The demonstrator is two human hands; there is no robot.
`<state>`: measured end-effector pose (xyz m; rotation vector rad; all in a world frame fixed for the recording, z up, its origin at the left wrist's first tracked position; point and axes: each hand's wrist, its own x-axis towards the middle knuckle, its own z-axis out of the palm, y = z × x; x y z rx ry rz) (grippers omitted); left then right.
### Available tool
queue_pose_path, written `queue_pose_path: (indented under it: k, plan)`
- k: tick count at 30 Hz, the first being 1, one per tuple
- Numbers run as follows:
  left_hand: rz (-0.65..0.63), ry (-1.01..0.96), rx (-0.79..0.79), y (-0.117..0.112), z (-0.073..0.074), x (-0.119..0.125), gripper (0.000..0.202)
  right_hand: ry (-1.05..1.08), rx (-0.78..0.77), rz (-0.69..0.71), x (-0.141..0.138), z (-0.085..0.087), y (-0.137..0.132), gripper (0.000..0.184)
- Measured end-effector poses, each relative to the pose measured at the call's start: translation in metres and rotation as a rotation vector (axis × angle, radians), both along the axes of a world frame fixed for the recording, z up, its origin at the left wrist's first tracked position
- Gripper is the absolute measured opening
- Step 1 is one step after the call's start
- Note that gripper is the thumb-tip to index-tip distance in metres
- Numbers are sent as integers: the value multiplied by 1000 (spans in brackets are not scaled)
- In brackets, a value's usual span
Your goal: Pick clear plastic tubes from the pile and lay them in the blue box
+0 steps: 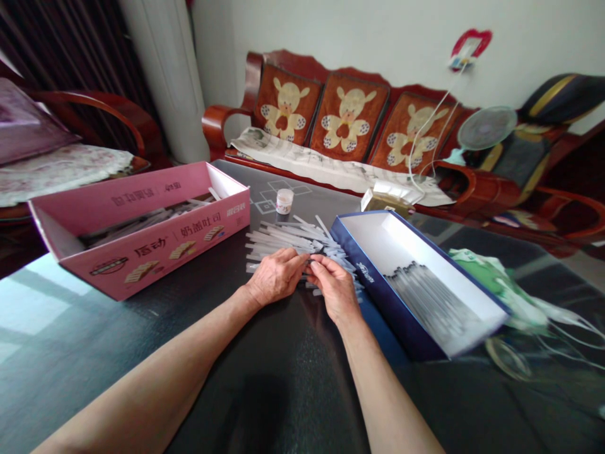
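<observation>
A loose heap of thin white strips (288,239) lies on the dark glossy table (265,378). My left hand (276,276) rests at the heap's near edge with its fingers curled down onto the strips. My right hand (334,287) sits beside it, fingertips pinched on a strip where the two hands meet. A blue-rimmed white box (454,284) to the right holds a row of similar strips laid side by side. A pink carton (142,221) on the left also holds strips.
A small white jar (284,201) stands behind the heap. A folded packet (387,198) lies near the table's far edge. Green and white plastic with cords (515,296) lies at the right. A wooden sofa (350,120) and a small fan (486,129) stand behind.
</observation>
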<state>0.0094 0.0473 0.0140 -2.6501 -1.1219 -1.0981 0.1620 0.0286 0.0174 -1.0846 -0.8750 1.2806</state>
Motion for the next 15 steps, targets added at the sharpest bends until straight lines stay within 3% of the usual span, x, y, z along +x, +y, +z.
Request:
queue_pose_path:
  k: [5, 15]
  plan:
    - [0, -111, -6, 1, 0, -1, 24, -112, 37, -7, 3, 0, 1, 30]
    - [2, 37, 96, 3, 5, -1, 27, -183, 85, -40, 4, -6, 4, 30]
